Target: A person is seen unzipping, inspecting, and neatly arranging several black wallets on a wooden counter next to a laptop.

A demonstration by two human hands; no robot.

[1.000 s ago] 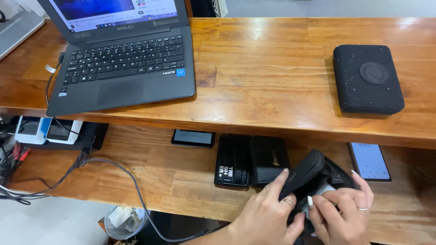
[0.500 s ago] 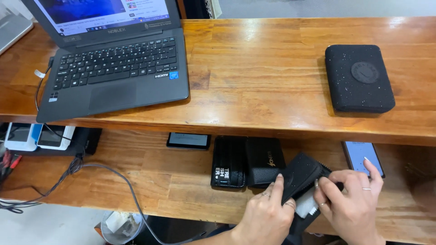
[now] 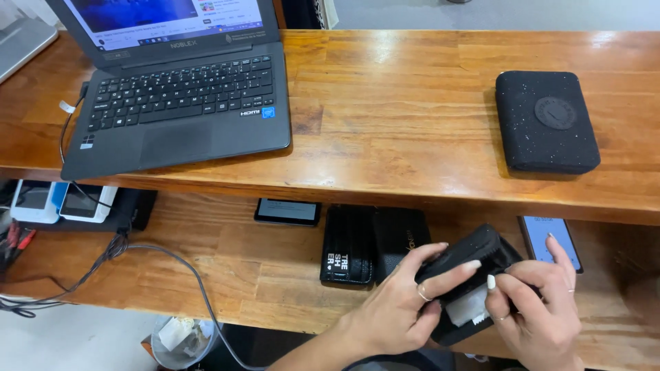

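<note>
Head view: the right hand [image 3: 533, 302] pinches a white paper [image 3: 466, 310] poking from the black pouch [image 3: 462, 260], fingertips right at its open mouth. The left hand [image 3: 399, 309] clasps the pouch from the other side, fingers curled over its top. The pouch's long axis tilts up toward the right, above the lower shelf [image 3: 227, 268], just beside a phone [image 3: 550, 237].

Upper desk lay open between laptop [image 3: 179, 96] and black speckled case [image 3: 546, 122]. Lower shelf was crowded: two black wallets [image 3: 375, 244], phone [image 3: 287, 211], second phone [image 3: 550, 237], cables [image 3: 137, 254] left.
</note>
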